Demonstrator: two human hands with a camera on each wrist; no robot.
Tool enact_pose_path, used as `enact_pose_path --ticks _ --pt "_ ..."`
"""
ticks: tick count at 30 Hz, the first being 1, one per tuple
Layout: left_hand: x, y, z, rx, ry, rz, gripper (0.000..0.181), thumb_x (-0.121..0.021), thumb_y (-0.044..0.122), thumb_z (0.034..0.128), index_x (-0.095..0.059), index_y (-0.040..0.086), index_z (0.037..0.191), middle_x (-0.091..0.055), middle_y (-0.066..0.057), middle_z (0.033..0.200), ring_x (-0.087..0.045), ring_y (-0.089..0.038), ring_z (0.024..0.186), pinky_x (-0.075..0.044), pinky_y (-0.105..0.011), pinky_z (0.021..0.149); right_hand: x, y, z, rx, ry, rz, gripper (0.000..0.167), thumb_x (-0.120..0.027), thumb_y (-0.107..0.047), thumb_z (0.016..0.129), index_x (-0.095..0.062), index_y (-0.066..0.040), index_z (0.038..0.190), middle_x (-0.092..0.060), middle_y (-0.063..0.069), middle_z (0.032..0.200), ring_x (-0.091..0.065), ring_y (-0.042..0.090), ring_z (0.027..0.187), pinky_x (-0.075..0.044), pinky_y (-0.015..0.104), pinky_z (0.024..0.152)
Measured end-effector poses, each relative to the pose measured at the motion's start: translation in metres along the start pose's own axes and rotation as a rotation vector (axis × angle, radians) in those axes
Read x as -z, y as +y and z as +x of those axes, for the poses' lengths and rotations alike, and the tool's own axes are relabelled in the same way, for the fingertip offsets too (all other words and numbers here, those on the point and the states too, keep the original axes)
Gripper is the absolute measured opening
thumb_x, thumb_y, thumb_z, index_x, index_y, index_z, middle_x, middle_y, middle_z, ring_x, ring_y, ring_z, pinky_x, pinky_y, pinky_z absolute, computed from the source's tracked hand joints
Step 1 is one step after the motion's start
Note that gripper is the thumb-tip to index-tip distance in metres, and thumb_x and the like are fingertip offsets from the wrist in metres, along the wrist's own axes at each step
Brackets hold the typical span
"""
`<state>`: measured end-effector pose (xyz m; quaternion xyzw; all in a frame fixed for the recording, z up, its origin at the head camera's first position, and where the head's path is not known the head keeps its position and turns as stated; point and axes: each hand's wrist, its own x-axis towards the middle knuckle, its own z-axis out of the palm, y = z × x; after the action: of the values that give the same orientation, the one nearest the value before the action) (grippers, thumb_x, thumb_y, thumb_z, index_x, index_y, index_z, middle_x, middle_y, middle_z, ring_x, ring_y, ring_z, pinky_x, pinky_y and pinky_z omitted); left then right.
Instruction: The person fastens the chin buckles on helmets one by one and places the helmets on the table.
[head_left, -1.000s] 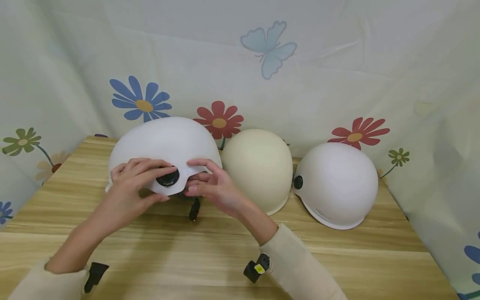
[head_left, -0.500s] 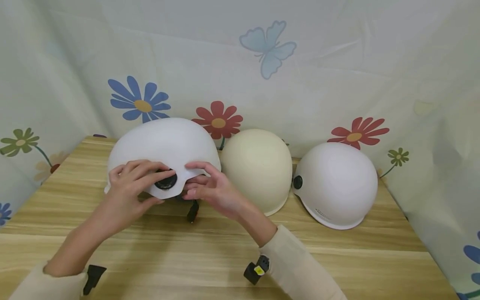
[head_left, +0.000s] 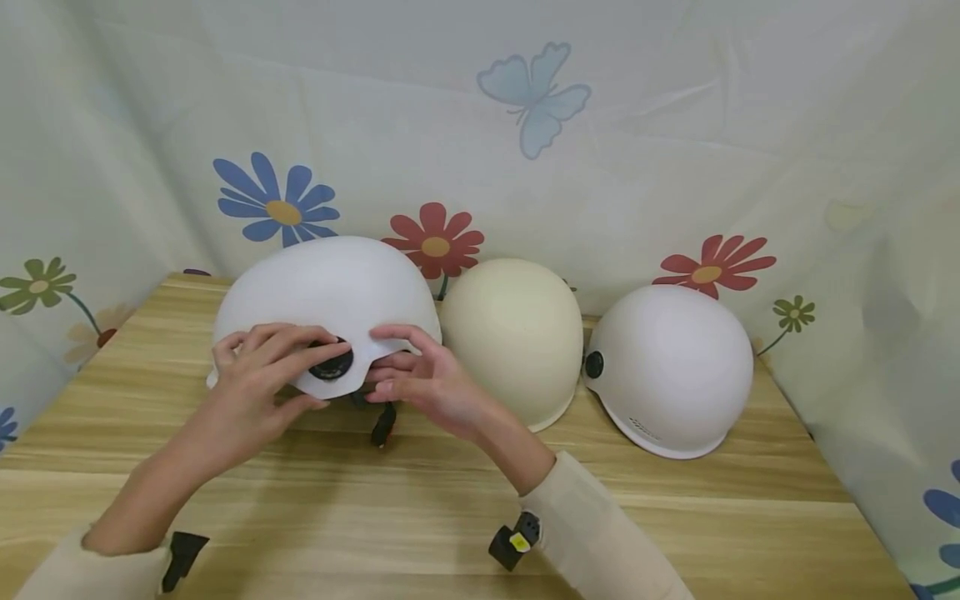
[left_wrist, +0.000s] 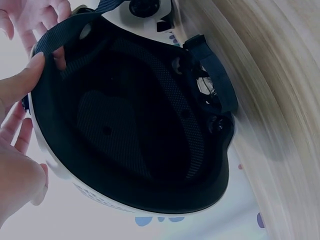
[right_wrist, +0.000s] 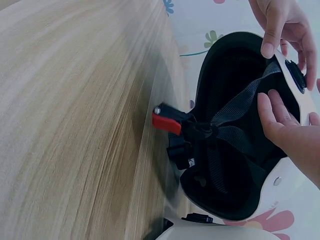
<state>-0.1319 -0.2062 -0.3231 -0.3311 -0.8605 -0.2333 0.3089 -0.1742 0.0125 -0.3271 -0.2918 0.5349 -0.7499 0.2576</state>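
Observation:
A white helmet (head_left: 330,275) stands at the left of the table, its near side tilted up. My left hand (head_left: 258,375) pinches its near rim, fingers on the outside by a black round disc (head_left: 333,365) and thumb under the edge. To the right, my right hand (head_left: 431,387) holds the rim's cut-out, index finger on the shell and other fingers tucked inside. The left wrist view shows the dark padded lining (left_wrist: 120,115). Webbing straps (right_wrist: 240,107) cross the opening in the right wrist view, and a black buckle with a red tab (right_wrist: 166,123) hangs from them.
A cream helmet (head_left: 517,333) sits right beside the white one. Farther right stands a second white helmet (head_left: 675,367) with a black disc on its side. All are on a wooden table (head_left: 420,508), backed by a flowered curtain (head_left: 637,125).
The white helmet's near rim and its disc have dropped slightly, both hands keeping their hold. Over the last half second hardly anything differs. The other helmets have stayed put.

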Motion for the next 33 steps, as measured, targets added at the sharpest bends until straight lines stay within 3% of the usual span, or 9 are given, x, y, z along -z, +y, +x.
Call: enact_pose_path --ticks 2,5,13,18,22,26,33 --pt "0.000 -0.001 0.000 -0.011 0.005 -0.003 0.048 -0.067 0.036 0.0740 -0.062 0.011 0.115 -0.053 -0.010 0.116 -0.040 -0.032 0.103 -0.016 -0.058 0.078 0.000 0.000 0.000 0.005 0.001 -0.005 0.048 -0.042 0.016 0.087 -0.030 0.004 0.132 -0.053 0.020 0.110 -0.054 0.022 0.098 -0.039 0.049 0.093" --pt "0.001 -0.002 0.001 -0.019 0.019 -0.018 0.058 -0.042 0.054 0.0816 -0.062 0.011 0.116 -0.053 -0.009 0.116 -0.041 -0.032 0.100 -0.015 -0.058 0.077 0.001 0.000 0.001 0.023 0.001 -0.016 0.048 -0.042 0.016 0.087 -0.029 0.005 0.132 -0.051 0.021 0.113 -0.053 0.023 0.100 -0.038 0.050 0.094" --pt "0.007 -0.010 0.004 0.003 0.053 -0.052 0.055 -0.050 0.048 0.0784 -0.061 0.008 0.115 -0.051 -0.012 0.117 -0.038 -0.033 0.099 -0.013 -0.055 0.076 0.006 -0.007 0.004 0.075 0.007 -0.027 0.049 -0.042 0.015 0.087 -0.028 0.004 0.132 -0.041 0.034 0.125 -0.044 0.041 0.115 -0.038 0.049 0.094" --pt "0.012 -0.015 0.004 0.046 0.104 -0.070 0.060 -0.050 0.053 0.0796 -0.063 0.005 0.112 -0.050 -0.014 0.118 -0.036 -0.031 0.101 -0.012 -0.048 0.078 0.012 -0.013 0.002 0.071 0.047 -0.065 0.046 -0.043 0.012 0.088 -0.031 0.002 0.132 -0.043 0.036 0.123 -0.048 0.040 0.112 -0.037 0.053 0.094" --pt "0.019 -0.017 0.004 0.101 0.154 -0.080 0.063 -0.050 0.056 0.0789 -0.064 0.003 0.110 -0.049 -0.017 0.119 -0.036 -0.030 0.106 -0.012 -0.041 0.079 0.019 -0.016 0.000 0.049 0.153 -0.136 0.041 -0.043 0.010 0.090 -0.039 0.001 0.129 -0.051 0.032 0.113 -0.057 0.033 0.101 -0.041 0.053 0.089" --pt "0.026 -0.017 0.003 0.151 0.191 -0.105 0.065 -0.051 0.056 0.0781 -0.064 0.002 0.110 -0.047 -0.018 0.121 -0.033 -0.026 0.113 -0.012 -0.037 0.078 0.025 -0.017 0.001 0.033 0.243 -0.196 0.042 -0.045 0.010 0.089 -0.041 0.001 0.129 -0.050 0.028 0.115 -0.053 0.038 0.103 -0.045 0.048 0.086" --pt "0.030 -0.014 0.002 0.158 0.208 -0.141 0.065 -0.053 0.057 0.0780 -0.065 0.000 0.108 -0.047 -0.020 0.120 -0.033 -0.024 0.117 -0.016 -0.040 0.082 0.031 -0.023 0.008 0.076 0.222 -0.240 0.057 -0.050 0.011 0.087 -0.034 -0.005 0.139 -0.039 0.016 0.136 -0.040 0.036 0.121 -0.045 0.035 0.088"
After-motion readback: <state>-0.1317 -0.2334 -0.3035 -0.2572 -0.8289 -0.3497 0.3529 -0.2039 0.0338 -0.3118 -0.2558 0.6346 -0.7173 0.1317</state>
